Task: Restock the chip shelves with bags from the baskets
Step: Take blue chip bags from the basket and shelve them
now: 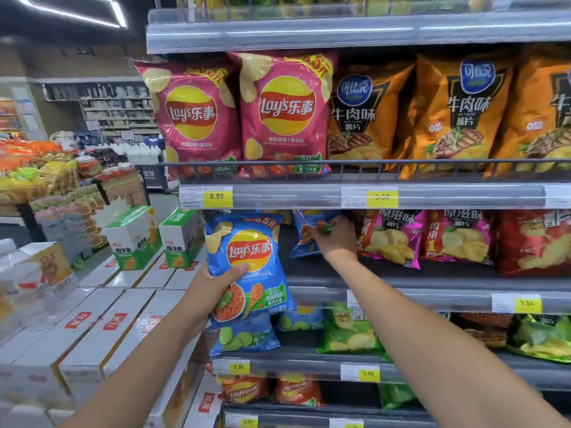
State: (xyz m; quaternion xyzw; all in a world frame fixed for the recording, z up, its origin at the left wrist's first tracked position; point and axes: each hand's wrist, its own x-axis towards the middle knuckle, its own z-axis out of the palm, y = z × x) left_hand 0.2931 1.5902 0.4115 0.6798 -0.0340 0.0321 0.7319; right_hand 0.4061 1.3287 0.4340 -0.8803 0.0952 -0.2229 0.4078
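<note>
Your left hand [216, 285] grips an upright blue Lay's bag [247, 267] in front of the shelf [401, 287]. Your right hand [335, 239] pinches a second blue bag [304, 239] standing on that shelf.

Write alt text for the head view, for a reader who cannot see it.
A person's left hand holds a blue Lay's bag before a chip shelf, while the right hand grips a second blue bag inside it. Pink Lay's bags and orange bags fill the shelf above.
</note>
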